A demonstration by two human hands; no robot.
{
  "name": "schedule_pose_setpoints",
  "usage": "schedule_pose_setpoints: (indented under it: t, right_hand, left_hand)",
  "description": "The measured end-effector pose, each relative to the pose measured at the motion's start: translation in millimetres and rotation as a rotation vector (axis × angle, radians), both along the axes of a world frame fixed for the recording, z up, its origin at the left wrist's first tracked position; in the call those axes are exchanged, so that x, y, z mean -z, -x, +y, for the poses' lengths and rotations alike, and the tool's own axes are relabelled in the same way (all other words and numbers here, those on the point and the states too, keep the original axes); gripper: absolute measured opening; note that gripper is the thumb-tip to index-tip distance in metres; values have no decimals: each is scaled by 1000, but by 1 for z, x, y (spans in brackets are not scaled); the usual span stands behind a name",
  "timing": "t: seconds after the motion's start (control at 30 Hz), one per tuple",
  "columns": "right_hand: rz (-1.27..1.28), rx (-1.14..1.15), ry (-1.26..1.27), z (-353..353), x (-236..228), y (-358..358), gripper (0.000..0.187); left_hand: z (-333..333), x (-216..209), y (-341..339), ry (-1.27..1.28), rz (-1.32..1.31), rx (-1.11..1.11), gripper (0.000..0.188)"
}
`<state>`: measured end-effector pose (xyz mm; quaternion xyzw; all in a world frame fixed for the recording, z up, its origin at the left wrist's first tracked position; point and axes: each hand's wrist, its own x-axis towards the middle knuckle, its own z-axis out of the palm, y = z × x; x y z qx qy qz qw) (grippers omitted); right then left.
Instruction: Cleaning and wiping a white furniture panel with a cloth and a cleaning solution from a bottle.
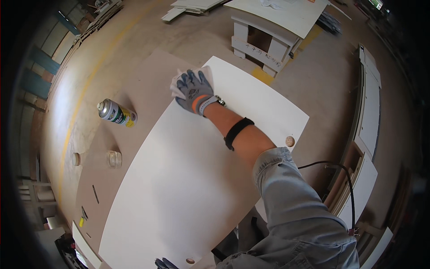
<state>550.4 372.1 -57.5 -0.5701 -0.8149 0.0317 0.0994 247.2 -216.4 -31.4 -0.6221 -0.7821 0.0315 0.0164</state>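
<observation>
A large white panel lies in front of me, with a round hole near its right corner and another near its lower edge. At its far left corner my right hand, in a grey and blue work glove, holds a pale crumpled cloth against the surface. The cloth sticks out beyond the fingers on both sides and overhangs the panel's edge. Only the gloved fingertips of my left hand show at the bottom, stretched out on the panel's near end; the rest is cut off.
Left of the panel, a brown board carries a spray can, a small clear jar, a round lid and a yellow-handled tool. A white workbench stands beyond. Stacked panels and a black cable are at right.
</observation>
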Motion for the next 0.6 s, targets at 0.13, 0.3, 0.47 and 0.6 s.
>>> schedule_pose_setpoints:
  t: [0.13,0.3,0.47,0.6]
  right_hand:
    - [-78,226,61,46,-12,-72,69]
    - [-149,139,29,1,0,-148,76]
    - [-174,79,5,-90,18,-250,73]
    - [-85,138,155,-157,10,-282,69]
  left_hand:
    - [6,0,-5,19,1,-44,81]
    - [4,0,4,1,46,-32,80]
    - [11,-6,-3,-50,132,41,69]
    - [-22,42,30,-137,192,-14,75]
